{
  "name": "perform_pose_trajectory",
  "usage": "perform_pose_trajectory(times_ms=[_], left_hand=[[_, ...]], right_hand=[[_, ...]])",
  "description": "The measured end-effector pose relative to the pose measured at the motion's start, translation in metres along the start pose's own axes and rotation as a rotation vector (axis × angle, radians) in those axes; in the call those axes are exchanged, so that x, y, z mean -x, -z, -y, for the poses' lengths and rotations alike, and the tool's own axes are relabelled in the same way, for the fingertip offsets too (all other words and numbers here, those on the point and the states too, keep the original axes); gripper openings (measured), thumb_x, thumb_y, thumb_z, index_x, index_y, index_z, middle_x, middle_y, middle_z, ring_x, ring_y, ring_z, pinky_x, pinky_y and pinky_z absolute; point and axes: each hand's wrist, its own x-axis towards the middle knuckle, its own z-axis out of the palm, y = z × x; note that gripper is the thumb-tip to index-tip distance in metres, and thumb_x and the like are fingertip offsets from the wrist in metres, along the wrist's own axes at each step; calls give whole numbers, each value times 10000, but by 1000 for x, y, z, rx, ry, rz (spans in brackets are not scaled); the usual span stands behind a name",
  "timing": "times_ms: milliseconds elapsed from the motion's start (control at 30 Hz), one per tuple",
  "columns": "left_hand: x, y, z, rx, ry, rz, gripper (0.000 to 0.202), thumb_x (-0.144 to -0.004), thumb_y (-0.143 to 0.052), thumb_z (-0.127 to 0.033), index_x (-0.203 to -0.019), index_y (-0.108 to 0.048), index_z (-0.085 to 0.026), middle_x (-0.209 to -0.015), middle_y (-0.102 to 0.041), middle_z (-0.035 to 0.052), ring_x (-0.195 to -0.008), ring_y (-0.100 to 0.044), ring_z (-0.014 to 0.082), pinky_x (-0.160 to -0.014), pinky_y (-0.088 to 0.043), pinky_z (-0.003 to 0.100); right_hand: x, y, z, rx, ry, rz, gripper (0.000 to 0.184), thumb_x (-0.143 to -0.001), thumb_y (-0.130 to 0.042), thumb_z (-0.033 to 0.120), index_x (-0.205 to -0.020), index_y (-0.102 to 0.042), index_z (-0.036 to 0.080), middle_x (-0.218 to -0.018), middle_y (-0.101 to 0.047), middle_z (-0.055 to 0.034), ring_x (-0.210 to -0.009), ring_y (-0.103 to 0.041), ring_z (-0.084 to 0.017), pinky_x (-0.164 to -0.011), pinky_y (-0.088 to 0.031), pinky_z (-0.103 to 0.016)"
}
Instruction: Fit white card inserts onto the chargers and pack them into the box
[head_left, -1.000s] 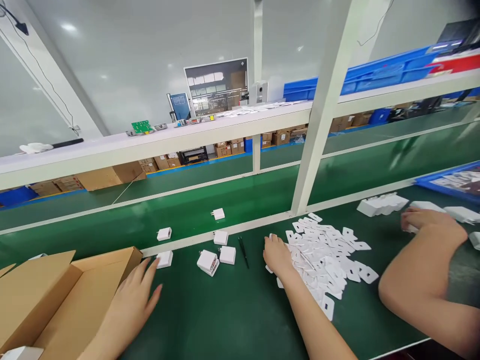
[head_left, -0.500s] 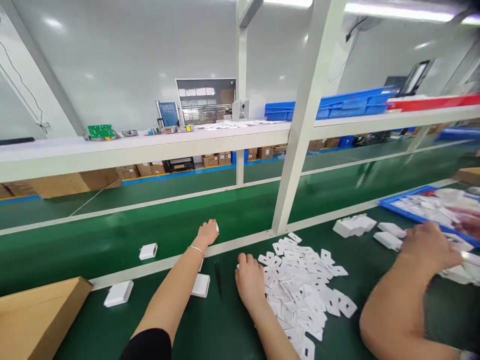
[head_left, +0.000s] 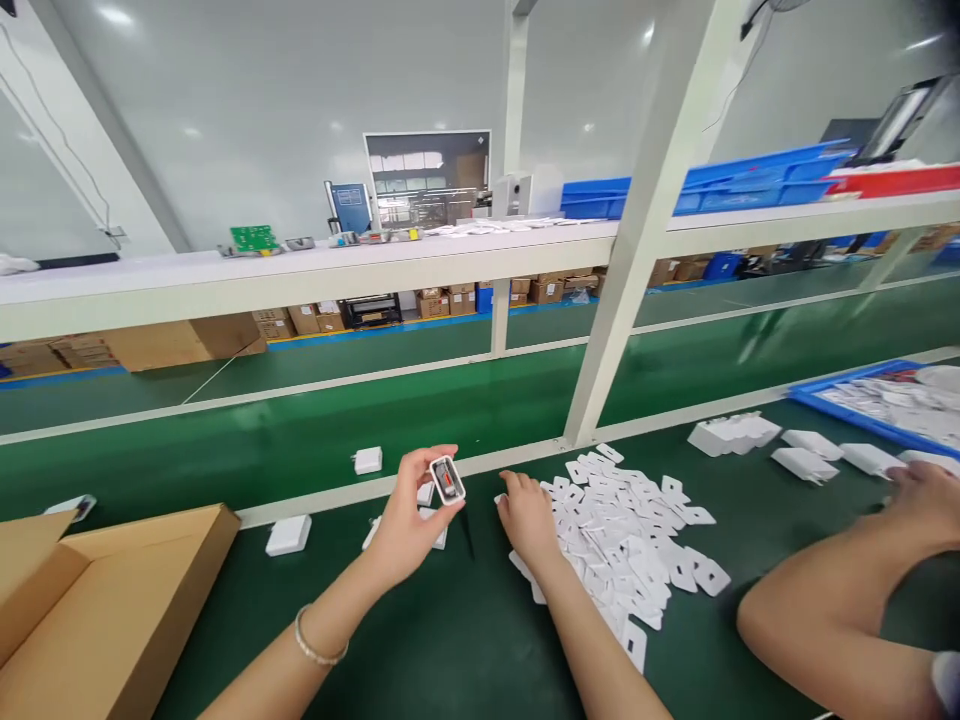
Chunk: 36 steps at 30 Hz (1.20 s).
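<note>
My left hand [head_left: 405, 525] is closed round a white charger housing [head_left: 452, 497], held above the bench. Its open end faces me and shows dark and red parts inside. My right hand [head_left: 529, 515] rests at the left edge of a pile of flat white cover plates [head_left: 619, 535] with cut-outs. Its fingers are curled, with a sliver of a white plate [head_left: 498, 498] at the fingertips. Behind my left hand, more white housings lie partly hidden. A thin dark tool [head_left: 469, 535] lies between my hands.
A cardboard box [head_left: 161, 600] stands at the left near a white housing [head_left: 288, 535]. Another housing [head_left: 368, 460] sits on the green belt. At right, a co-worker's hand [head_left: 926, 505] touches white housings beside a blue tray [head_left: 817, 402]. A post [head_left: 626, 290] rises behind the pile.
My left hand has come back from over the green belt toward me, bringing the housing with its open end in view. My right hand stays by the pile. The co-worker's hand has shifted right.
</note>
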Motion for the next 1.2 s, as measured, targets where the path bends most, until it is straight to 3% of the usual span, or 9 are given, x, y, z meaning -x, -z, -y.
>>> perform_pose_trajectory(times_ms=[167, 400, 500, 633, 733, 867, 1000, 1100, 1200], left_hand=[[78, 25, -15, 71, 42, -191, 477, -927, -664, -185, -1278, -360, -298, -1431, -533, 105, -1338, -531, 227, -1038, -478, 389], [136, 47, 31, -100, 200, -423, 418, -953, -625, -288, -1299, -391, -262, -1209, -554, 88, -1025, -614, 196, -899, -509, 363], [141, 51, 45, -267, 173, -436, 378, -942, -631, -296, -1271, -454, -238, -1177, -533, 94, -1049, -591, 220, -909, -491, 381], [138, 49, 44, -390, 58, -456, 275, -930, -642, -277, -1154, -491, -223, -1143, -537, 92, -1074, -566, 234, -896, -485, 376], [136, 45, 39, -414, 66, -447, 264, -930, -648, -277, -1144, -501, -226, -1129, -554, 83, -1056, -570, 232, -873, -489, 366], [138, 42, 39, -448, 108, -443, 282, -919, -673, -312, -1135, -517, -221, -1095, -583, 75, -1034, -574, 244, -864, -488, 381], [139, 38, 44, -527, 134, -433, 241, -909, -643, -243, -1111, -512, -215, -1057, -610, 69, -1003, -567, 254, -851, -470, 396], [139, 32, 45, -572, 144, -405, 281, -882, -616, -178, -1134, -498, -214, -1076, -618, 78, -1012, -563, 266, -841, -462, 402], [138, 23, 42, -562, 140, -383, 336, -865, -598, -161, -1175, -481, -214, -1116, -610, 97, -1052, -554, 281, -869, -461, 425]], right_hand=[[5, -12, -8, 57, -21, -68, 242, -938, -622, 294, -1097, -710, 135, -1106, -635, -139, -1117, -544, -291, -933, -387, -365], [9, -19, -9, -60, 74, -75, 288, -876, -636, 322, -1089, -739, 158, -1036, -652, -119, -1053, -567, -275, -897, -401, -370], [8, -18, -6, -152, 79, -69, 254, -832, -605, 280, -1004, -750, 163, -925, -663, -97, -996, -594, -276, -885, -418, -382], [9, -6, 12, -254, 86, -92, 352, -840, -605, 374, -1106, -701, 164, -910, -677, -64, -921, -625, -236, -896, -456, -381], [22, 14, 43, -546, 200, -155, 264, -859, -621, 374, -1025, -679, 178, -987, -684, -64, -954, -627, -213, -921, -474, -365], [51, 34, 100, -735, 428, -79, 167, -890, -634, 258, -1048, -662, 210, -1048, -668, -47, -989, -627, -184, -905, -488, -324], [78, 27, 133, -827, 537, 22, 332, -880, -679, 200, -1198, -597, 246, -1074, -679, -26, -1027, -640, -172, -938, -504, -323], [89, 12, 132, -848, 507, 50, 499, -883, -697, 188, -1334, -499, 269, -1084, -687, -14, -1045, -652, -168, -1012, -497, -359], [94, 3, 123, -816, 508, 62, 524, -895, -698, 193, -1362, -475, 280, -1112, -679, -23, -1061, -651, -178, -1016, -505, -380]])
